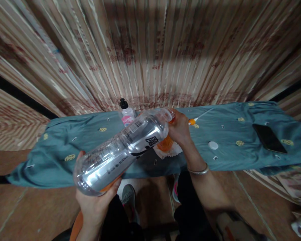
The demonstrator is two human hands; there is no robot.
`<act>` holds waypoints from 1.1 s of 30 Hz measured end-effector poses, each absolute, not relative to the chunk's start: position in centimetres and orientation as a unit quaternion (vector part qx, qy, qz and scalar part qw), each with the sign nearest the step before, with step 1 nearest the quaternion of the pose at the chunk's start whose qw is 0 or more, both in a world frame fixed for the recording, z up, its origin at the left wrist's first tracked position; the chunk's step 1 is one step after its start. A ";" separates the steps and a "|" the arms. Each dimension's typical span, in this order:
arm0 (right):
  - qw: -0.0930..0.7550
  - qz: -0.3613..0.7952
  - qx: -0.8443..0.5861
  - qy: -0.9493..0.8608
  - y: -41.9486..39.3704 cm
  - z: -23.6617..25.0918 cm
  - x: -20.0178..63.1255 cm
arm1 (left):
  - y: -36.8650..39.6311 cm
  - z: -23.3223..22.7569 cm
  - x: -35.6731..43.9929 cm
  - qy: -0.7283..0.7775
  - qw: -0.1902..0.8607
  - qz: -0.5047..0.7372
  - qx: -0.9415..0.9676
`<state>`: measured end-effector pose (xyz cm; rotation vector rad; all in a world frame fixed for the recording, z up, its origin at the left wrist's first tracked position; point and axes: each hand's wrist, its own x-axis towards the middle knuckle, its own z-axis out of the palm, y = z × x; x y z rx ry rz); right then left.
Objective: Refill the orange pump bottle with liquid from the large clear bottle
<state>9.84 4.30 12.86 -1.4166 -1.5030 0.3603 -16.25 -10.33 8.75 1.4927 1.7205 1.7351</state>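
Note:
A large clear plastic bottle (120, 150) with black print and a barcode lies tilted across my view, its base low at left and its mouth up at right. My left hand (95, 201) is closed around the base end. At the mouth, my right hand (179, 127) has its fingers curled round the neck of an orange container (166, 144); the exact grip is partly hidden. That container stands on a crumpled white paper (175, 151), behind and below the clear bottle. An orange pump top (192, 122) with a thin pale tube lies just right of my right hand.
A small clear bottle (127, 117) with a black cap and pink label stands behind the large bottle. On the green patterned cloth (145, 170) are a white round cap (213, 145) and a dark phone (269, 138). A striped curtain (145, 50) hangs close behind the table.

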 end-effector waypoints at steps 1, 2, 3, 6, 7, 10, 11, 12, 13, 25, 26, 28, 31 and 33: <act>0.498 0.150 -0.586 -0.621 4.3 12.9 9.8 | -10.3 9.0 -16.0 0.594 0.130 0.601 0.518; 0.497 0.150 -0.588 -0.621 4.3 12.9 9.8 | -10.4 9.2 -15.8 0.597 0.124 0.599 0.519; 0.494 0.149 -0.590 -0.621 4.3 12.9 9.8 | -10.4 9.5 -15.5 0.602 0.123 0.596 0.517; 0.484 0.149 -0.599 -0.621 4.4 13.0 9.8 | -10.5 10.2 -14.9 0.620 0.141 0.586 0.502; 0.480 0.150 -0.601 -0.621 4.4 13.1 9.8 | -10.6 10.2 -14.7 0.623 0.147 0.585 0.498; 0.473 0.151 -0.603 -0.625 4.3 13.2 9.8 | -10.6 10.1 -14.9 0.623 0.162 0.587 0.491; 0.472 0.151 -0.602 -0.626 4.3 13.2 9.9 | -10.6 10.0 -15.1 0.623 0.165 0.586 0.491; 0.473 0.151 -0.599 -0.628 4.3 13.2 9.9 | -10.6 9.9 -15.4 0.622 0.167 0.585 0.493; 0.474 0.151 -0.597 -0.629 4.3 13.1 10.0 | -10.5 9.8 -15.6 0.622 0.169 0.582 0.496; 0.470 0.150 -0.605 -0.625 4.2 13.2 9.8 | -10.4 9.6 -15.7 0.598 0.245 0.612 0.455; 0.467 0.149 -0.607 -0.626 4.2 13.2 9.8 | -10.4 9.6 -15.8 0.597 0.250 0.614 0.453; 0.465 0.141 -0.609 -0.626 4.2 13.2 9.8 | -10.3 9.6 -15.9 0.594 0.250 0.618 0.450; 0.469 0.131 -0.608 -0.627 4.4 13.0 10.0 | -10.1 10.0 -15.9 0.580 0.250 0.629 0.453; 0.471 0.129 -0.607 -0.627 4.5 12.9 10.0 | -9.9 10.1 -15.9 0.574 0.257 0.631 0.454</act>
